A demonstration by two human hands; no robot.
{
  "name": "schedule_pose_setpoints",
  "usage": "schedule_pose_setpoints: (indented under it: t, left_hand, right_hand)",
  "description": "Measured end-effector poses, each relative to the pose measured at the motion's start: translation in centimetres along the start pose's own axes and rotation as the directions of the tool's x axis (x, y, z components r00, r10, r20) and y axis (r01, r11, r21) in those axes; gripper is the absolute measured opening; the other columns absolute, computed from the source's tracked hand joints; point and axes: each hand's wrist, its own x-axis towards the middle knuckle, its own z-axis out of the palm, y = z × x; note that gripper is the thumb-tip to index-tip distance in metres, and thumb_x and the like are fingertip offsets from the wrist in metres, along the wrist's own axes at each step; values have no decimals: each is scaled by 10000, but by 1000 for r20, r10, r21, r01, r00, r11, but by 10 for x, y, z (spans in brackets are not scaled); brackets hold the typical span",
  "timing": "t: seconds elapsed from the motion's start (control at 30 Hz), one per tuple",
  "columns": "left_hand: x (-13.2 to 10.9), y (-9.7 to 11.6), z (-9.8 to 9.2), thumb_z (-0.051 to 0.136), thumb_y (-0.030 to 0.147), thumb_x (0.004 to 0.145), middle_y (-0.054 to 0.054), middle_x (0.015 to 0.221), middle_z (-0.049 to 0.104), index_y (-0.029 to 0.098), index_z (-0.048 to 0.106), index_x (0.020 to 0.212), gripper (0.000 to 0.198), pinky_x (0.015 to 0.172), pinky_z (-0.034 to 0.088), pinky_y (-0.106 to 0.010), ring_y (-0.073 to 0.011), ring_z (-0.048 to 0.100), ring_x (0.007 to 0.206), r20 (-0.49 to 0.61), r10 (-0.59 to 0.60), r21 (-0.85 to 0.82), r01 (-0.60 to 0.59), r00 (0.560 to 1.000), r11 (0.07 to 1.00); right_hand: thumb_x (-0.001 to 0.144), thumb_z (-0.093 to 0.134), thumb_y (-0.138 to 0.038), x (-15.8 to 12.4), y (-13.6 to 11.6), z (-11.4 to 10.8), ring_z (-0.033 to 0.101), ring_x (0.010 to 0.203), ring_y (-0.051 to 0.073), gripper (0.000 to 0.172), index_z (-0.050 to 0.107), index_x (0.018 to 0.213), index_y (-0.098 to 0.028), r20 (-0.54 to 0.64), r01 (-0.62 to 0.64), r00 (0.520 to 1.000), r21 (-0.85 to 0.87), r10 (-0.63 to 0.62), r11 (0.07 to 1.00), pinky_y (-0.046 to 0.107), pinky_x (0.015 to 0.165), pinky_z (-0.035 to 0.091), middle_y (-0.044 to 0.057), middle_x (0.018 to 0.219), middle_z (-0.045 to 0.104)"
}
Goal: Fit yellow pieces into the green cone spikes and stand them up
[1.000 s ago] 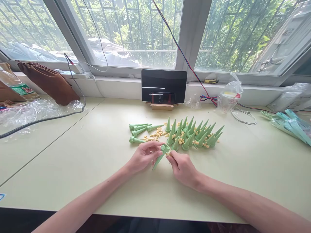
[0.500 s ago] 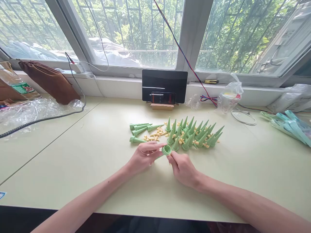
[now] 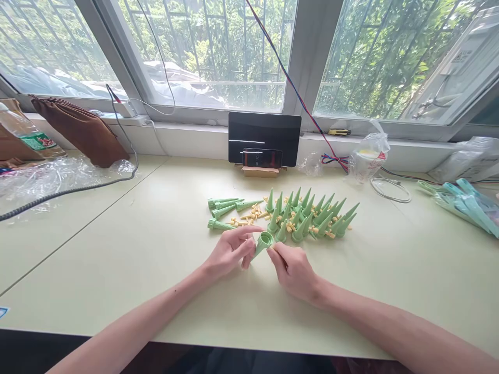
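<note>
My left hand holds a green plastic cone spike by its shaft, its round open end facing up and away. My right hand is closed in a pinch at the rim of that cone; whether something small is between the fingers is hidden. Just beyond stands a cluster of several upright green cones mixed with small yellow pieces. Several green cones lie flat in a row to the left of the cluster.
A dark tablet with a phone leans at the window ledge. A brown pouch, clear plastic wrap and a black cable lie far left. A plastic bag, a white cable loop and teal items sit at the right.
The cone has been turned in my hands: its tip pointed down toward me, now its open end tilts up and my left forefinger stretches out over it.
</note>
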Motion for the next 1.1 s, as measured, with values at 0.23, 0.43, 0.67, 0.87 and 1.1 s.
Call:
schedule_pose_setpoints:
  t: [0.23,0.43,0.67,0.87,1.1]
  left_hand:
    - [3,3,4,551,561,936,71,459,542,164,553,906,399,425,451,-202,-86,522,317,-101,-134,27,137,986,990]
    - [3,5,6,621,507,906,51,579,592,197,434,838,368,370,435,-195,-113,579,379,-29,-221,-7,221,975,975]
    - [2,2,4,640,468,901,51,585,567,190,424,795,368,373,435,-179,-94,565,396,15,-209,32,209,978,977]
    - [1,2,2,671,431,880,63,573,532,190,428,788,355,377,439,-175,-82,531,402,26,-187,73,185,982,980]
    - [-2,5,1,612,374,922,46,617,534,190,445,809,272,457,471,-204,-94,536,485,59,-144,180,132,988,975]
  right_hand:
    - [1021,432,-247,-1,-2,2,237,516,101,339,304,708,-222,-60,31,998,-14,-32,999,253,506,219,-59,606,312]
    - [1041,406,-254,-1,-1,2,288,527,106,343,325,709,-220,-22,56,998,-69,-57,996,245,521,240,-48,609,367]
    - [1066,322,-271,1,-1,0,304,506,115,343,313,725,-230,72,98,993,-136,-89,986,257,505,227,-39,604,390]
    - [1065,298,-273,2,2,2,319,512,119,339,324,730,-228,114,120,988,-161,-102,980,260,509,221,-32,604,409]
    - [1061,282,-271,2,1,1,294,512,116,320,290,744,-233,151,118,984,-123,-99,985,249,515,211,-43,603,368]
